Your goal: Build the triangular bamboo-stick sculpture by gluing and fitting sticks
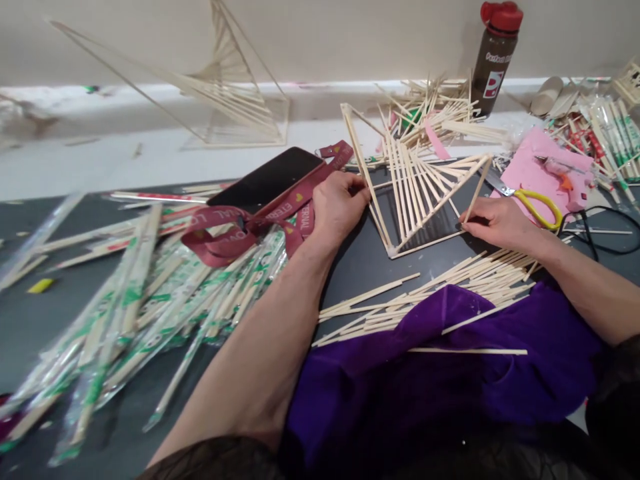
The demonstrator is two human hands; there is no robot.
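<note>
A small frame built of wooden sticks (417, 244) stands on the dark table, with a fan of sticks twisting across its middle. My left hand (343, 203) pinches its left side, thumb and fingertips closed at the edge. On the other side my right hand (487, 220) grips the lower right corner between thumb and fingers. Just below the frame lie loose wooden sticks (450, 287), partly over purple cloth (440, 320). A red lanyard (220, 233) touches the area by my left wrist, and a black phone (270, 177) rests beside it.
Wrapped chopsticks (185, 300) cover the left of the table. A larger stick structure (225, 100) stands by the wall. At the right are yellow-handled scissors (537, 208), pink paper (530, 157), a black cable (590, 233) and a red-capped bottle (495, 60). More sticks (445, 110) are piled behind.
</note>
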